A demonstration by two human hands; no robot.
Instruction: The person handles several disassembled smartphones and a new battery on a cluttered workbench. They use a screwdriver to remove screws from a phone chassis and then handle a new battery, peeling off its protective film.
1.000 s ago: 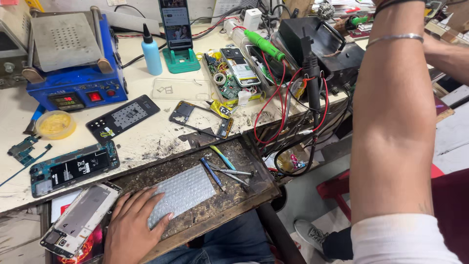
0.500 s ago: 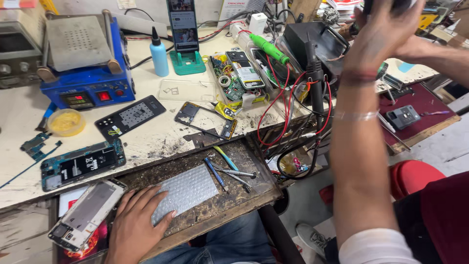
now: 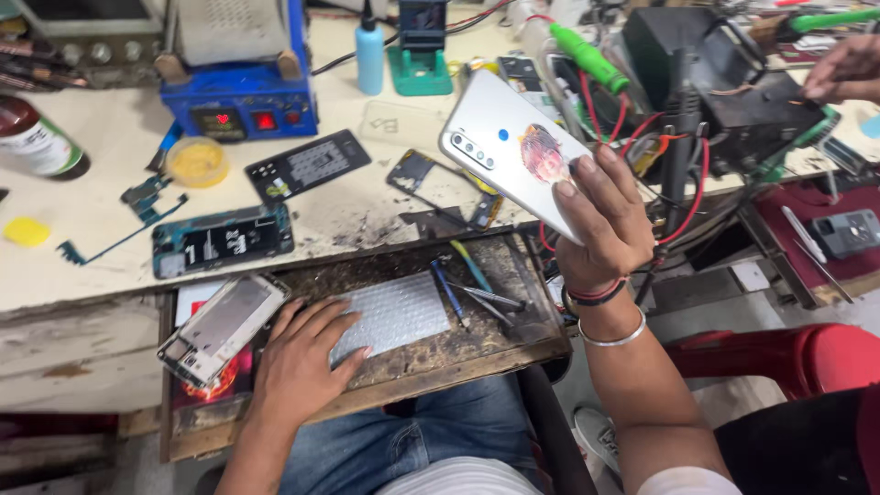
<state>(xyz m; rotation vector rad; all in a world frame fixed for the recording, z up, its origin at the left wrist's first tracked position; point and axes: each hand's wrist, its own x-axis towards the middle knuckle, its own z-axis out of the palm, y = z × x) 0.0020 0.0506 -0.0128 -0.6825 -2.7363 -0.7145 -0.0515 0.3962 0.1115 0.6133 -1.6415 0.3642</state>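
Note:
My right hand (image 3: pixel 607 225) holds up a white phone (image 3: pixel 504 147) with its back toward me; a round sticker and a camera strip show on it. It hovers above the bench's front edge. My left hand (image 3: pixel 302 362) rests flat, fingers spread, on a sheet of bubble wrap (image 3: pixel 399 312) in the pulled-out wooden drawer (image 3: pixel 477 353). Just left of that hand lies a phone frame (image 3: pixel 220 328) with its screen side up. Tweezers and small blue tools (image 3: pixel 463 284) lie on the drawer to the right of the bubble wrap.
On the bench sit a blue heating station (image 3: pixel 240 87), a blue bottle (image 3: pixel 369 55), a green phone stand (image 3: pixel 420 64), a yellow tub (image 3: pixel 198 161), an opened phone body (image 3: pixel 223 240) and loose phone parts. Another person's hand (image 3: pixel 848 69) reaches in at the top right, beside a black device with red wires (image 3: pixel 724 92).
My right arm has come down from the far right of the bench and now holds the white phone in front of me. My left hand has stayed on the bubble wrap.

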